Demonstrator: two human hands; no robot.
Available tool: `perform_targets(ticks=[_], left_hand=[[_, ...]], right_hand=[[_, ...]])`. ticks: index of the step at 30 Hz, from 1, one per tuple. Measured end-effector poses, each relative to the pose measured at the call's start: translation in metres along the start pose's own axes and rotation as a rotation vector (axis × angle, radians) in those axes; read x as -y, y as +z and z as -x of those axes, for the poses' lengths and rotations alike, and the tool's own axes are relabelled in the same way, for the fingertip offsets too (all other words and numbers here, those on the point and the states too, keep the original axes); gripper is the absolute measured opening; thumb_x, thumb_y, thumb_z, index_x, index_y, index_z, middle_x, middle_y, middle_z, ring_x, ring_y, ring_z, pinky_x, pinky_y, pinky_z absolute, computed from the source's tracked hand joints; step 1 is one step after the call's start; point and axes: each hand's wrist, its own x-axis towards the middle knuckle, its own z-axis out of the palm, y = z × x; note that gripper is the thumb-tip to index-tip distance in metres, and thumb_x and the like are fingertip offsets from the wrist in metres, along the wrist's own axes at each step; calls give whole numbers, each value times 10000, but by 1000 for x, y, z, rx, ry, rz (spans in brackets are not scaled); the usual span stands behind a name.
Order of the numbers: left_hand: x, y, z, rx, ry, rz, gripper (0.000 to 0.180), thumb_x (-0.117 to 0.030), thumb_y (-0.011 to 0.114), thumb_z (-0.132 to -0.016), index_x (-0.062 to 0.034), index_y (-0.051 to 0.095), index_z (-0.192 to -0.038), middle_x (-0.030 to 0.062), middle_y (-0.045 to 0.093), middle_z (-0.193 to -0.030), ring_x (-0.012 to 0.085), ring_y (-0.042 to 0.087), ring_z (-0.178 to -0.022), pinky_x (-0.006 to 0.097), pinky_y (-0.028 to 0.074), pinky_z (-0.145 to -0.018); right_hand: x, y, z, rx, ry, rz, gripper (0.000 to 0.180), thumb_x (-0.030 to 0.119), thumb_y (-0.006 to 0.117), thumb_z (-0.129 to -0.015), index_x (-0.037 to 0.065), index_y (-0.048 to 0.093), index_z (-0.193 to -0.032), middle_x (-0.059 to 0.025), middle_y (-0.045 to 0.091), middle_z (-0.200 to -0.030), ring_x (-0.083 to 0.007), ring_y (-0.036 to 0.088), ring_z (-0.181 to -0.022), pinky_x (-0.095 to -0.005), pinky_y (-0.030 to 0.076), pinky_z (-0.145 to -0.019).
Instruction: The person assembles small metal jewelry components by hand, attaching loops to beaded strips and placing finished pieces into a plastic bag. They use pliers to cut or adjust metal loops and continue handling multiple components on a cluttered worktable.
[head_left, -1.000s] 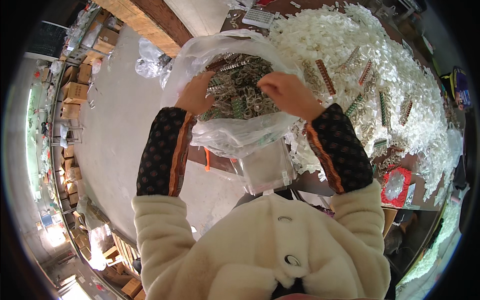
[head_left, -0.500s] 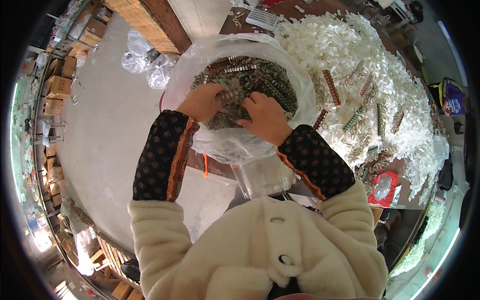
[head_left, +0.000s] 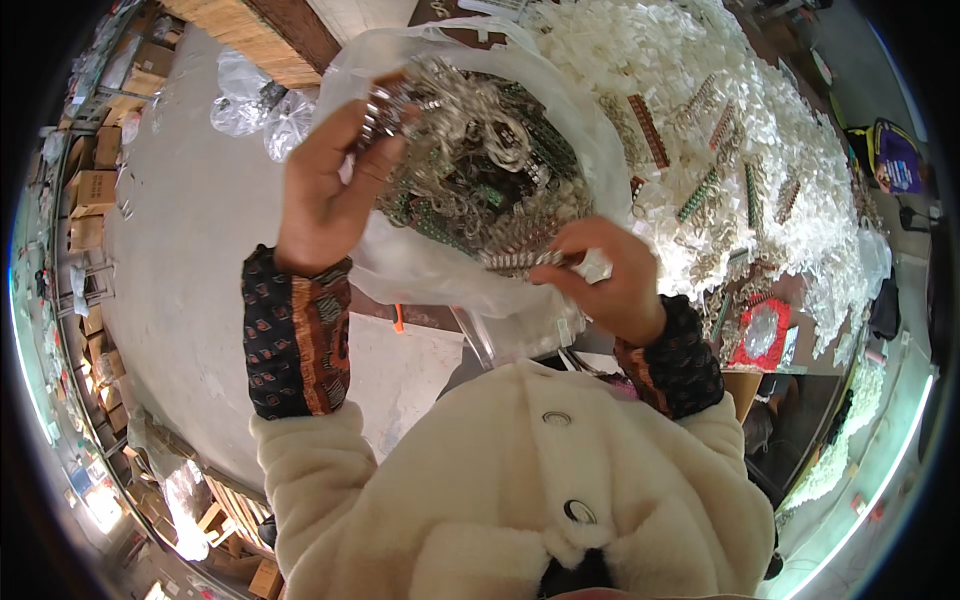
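Note:
A wide clear plastic bag stands in front of me, its mouth spread around a tangled heap of silvery, green and brown toothed strips with cords. Over its left side, my left hand pinches a shiny silvery strip, with pale strands trailing from it toward the heap. My right hand is at the near right rim, thumb and fingers closed on the end of another ridged silvery strip. Both hands are slightly blurred. Whether the two held strips are joined cannot be seen.
On the table to the right, a large pile of small white tags has several brown strips and green strips lying on it. A red packet is near the table edge. Clear bags and a wooden structure stand at the far left.
Both hands were down in the heap and have come up and apart, left hand leftward and right hand toward me, each now with a silvery strip. The view has shifted slightly.

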Motion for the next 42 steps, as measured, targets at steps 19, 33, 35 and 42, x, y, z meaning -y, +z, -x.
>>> perform_targets(ticks=[19,33,35,42], left_hand=[[-61,37,-19,-17,-111,83,249,-107,544,-978,-9,615,-1196,13,664,-891,39,537,-730,185,346,-587],[-37,27,-15,27,-259,88,277,-124,547,-977,29,600,-1203,64,656,-968,121,578,-762,275,481,-698],[-35,16,-25,-9,-211,216,277,-121,545,-978,24,592,-1209,71,668,-1001,148,606,-788,312,499,-715],[-24,-28,-36,-42,-330,432,296,-151,533,-974,15,574,-1215,78,653,-1053,181,617,-893,343,514,-752]], right_hand=[[-29,-110,49,-548,64,-1117,161,142,559,-991,20,623,-1075,-47,625,-992,-120,592,-766,-274,503,-674],[-144,-9,282,-523,329,-382,192,-85,659,-812,34,624,-958,-67,598,-977,-147,574,-956,-285,472,-803],[-155,10,290,-496,347,-243,169,-94,662,-794,37,638,-898,-106,628,-1033,-206,599,-969,-300,477,-826],[-181,33,309,-367,287,262,151,-41,674,-781,53,645,-895,-100,651,-1080,-320,572,-1101,-401,471,-911]])
